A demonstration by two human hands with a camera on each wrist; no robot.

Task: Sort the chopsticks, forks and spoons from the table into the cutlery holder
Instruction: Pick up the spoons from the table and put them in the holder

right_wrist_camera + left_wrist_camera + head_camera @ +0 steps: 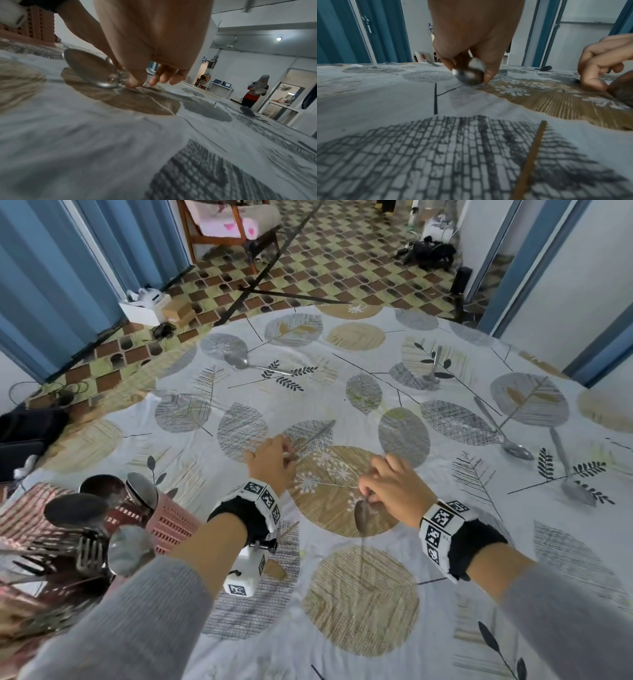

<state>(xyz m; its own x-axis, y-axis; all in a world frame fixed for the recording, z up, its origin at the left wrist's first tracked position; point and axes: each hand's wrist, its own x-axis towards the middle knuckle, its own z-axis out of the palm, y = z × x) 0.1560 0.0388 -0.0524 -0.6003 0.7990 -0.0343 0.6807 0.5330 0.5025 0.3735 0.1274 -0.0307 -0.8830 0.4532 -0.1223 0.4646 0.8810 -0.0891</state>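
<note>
My left hand [286,451] pinches the bowl end of a steel spoon [315,436] whose handle points away to the right over the patterned tablecloth [205,474]. In the left wrist view the fingers [488,75] hold that spoon's bowl [469,73] right at the cloth. My right hand [371,494] pinches a second spoon [362,513] at its neck. Its bowl [89,67] tilts up off the cloth, and its handle is hidden under the right hand [137,81]. The pink perforated cutlery holder [171,525] stands at the near left with spoons and forks in it.
More spoons lie on the cloth: one far left of centre [253,364], one at the back [433,368], two at the right [503,429] [568,474]. The table's far edge borders a tiled floor [308,268]. A person [255,92] stands in the distance.
</note>
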